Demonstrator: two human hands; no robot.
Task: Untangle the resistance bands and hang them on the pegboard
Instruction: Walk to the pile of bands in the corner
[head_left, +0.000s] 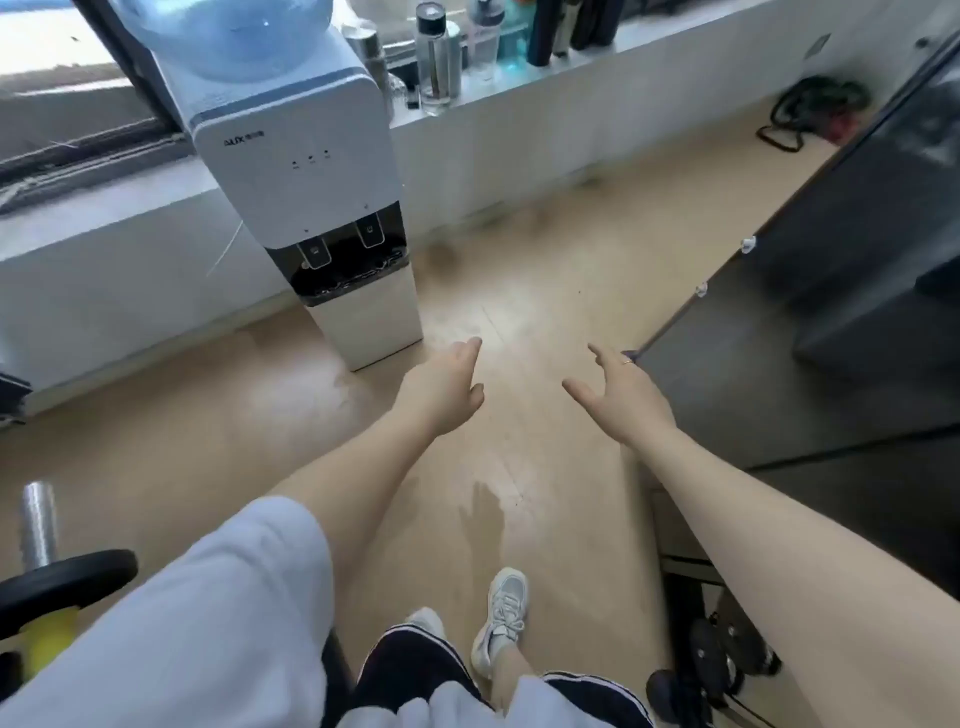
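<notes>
I stand on a pale beige wooden floor (519, 291), and both my arms reach forward over it. My left hand (447, 387) is released, its fingers (470, 348) straight and holding nothing. My right hand (621, 392) is also released, its fingers (597, 353) spread and empty; one of them wears a thin ring (627, 361).

Just beyond my left fingers stands one white water dispenser (311, 208) with a blue bottle on top and two taps. Behind it a long white window ledge (519, 119) runs across the room and carries a row of bottles (439, 57); I cannot count them exactly. Just beside my right fingers there is one dark grey cabinet (810, 312) with two small white knobs (748, 244).

The resistance bands (815, 111) lie far ahead and to the right of my right fingers, one tangled dark green, black and red heap on the floor against the ledge, well apart from both hands. How many bands are in the heap I cannot tell.

Below my fingers I see my two white sneakers (501, 629). Far to the left of them rests one black weight plate on a metal bar (57, 587).
</notes>
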